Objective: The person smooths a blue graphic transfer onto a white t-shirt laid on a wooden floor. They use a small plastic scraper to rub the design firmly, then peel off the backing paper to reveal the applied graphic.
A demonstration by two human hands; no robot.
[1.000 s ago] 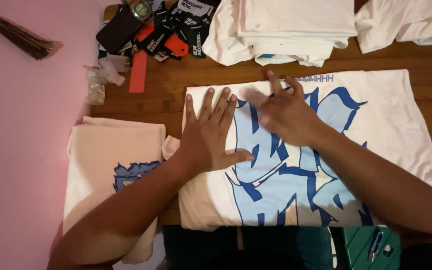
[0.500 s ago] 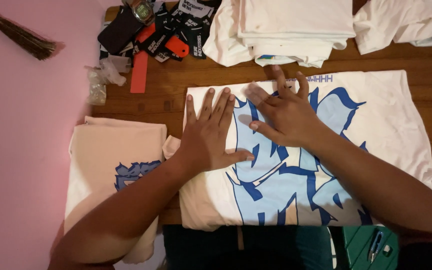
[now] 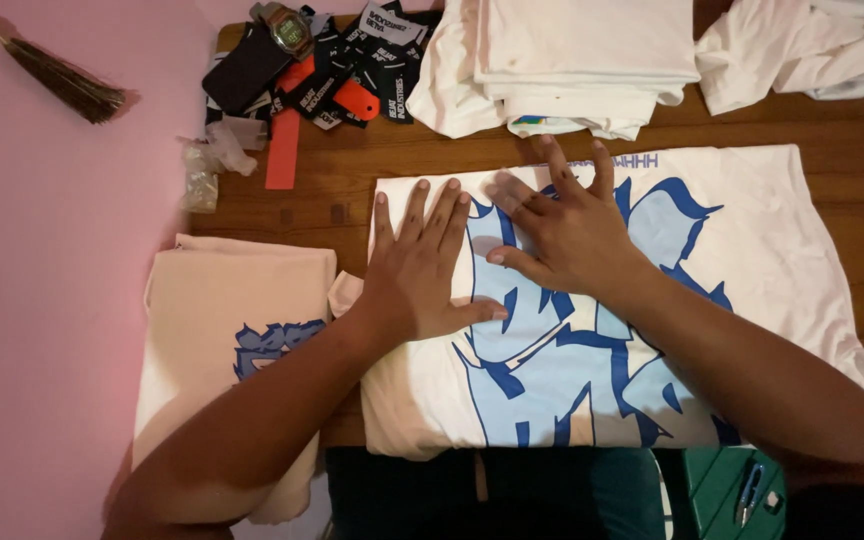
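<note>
1. The white T-shirt [image 3: 752, 250] with the blue graphic print lies flat on the wooden table [image 3: 332, 170], print side up, and its lower edge hangs a little over the table's front edge.
2. The left hand [image 3: 417, 265] is pressed flat on the left part of the shirt, fingers spread apart, gripping nothing. It works as an anchor, so I judge it should keep firm, even pressure.
3. The right hand [image 3: 562, 225] is also open and flat, on the upper middle of the print, holding nothing. To smooth well, it is better to slide it outward from the anchored hand, toward the far right side where the cloth looks less flat.
4. A folded peach shirt [image 3: 242, 300] lies just beside the left edge, and a stack of folded white shirts [image 3: 582, 60] lies near the top edge. The cloth should not be pushed into them.
</note>
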